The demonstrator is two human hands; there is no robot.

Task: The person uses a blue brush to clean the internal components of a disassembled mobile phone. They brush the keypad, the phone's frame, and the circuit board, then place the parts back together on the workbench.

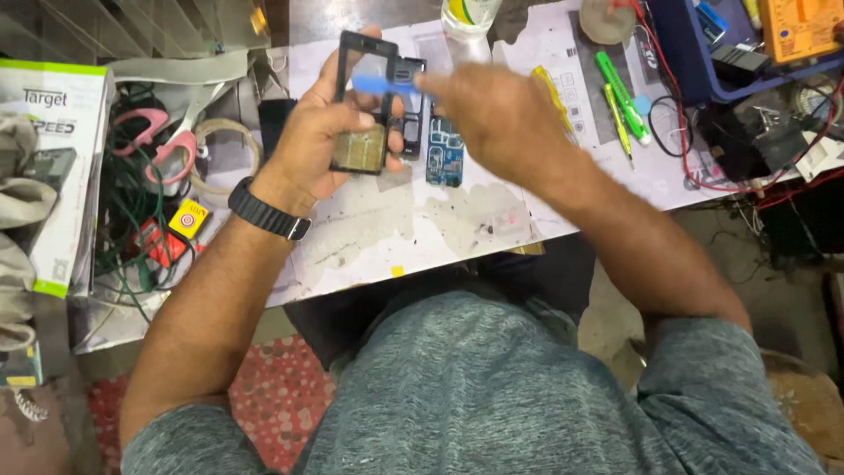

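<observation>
While left hand (pixel 330 132) grip clamps black phone frame (pixel 362 101) at lower edge, right hand (pixel 492 110) pinches blue pry tool (pixel 382 85) above grip; frame looks light, thin, brittle — hold by sides.

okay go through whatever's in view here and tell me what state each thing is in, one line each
Left hand: gripping the phone frame.
Phone frame: black, held upright off the bench, screen window empty.
Right hand: pinching the blue pry tool.
Blue pry tool: held level across the frame.
Circuit board: bare, flat on the bench.
Green pens: lying unused.
</observation>
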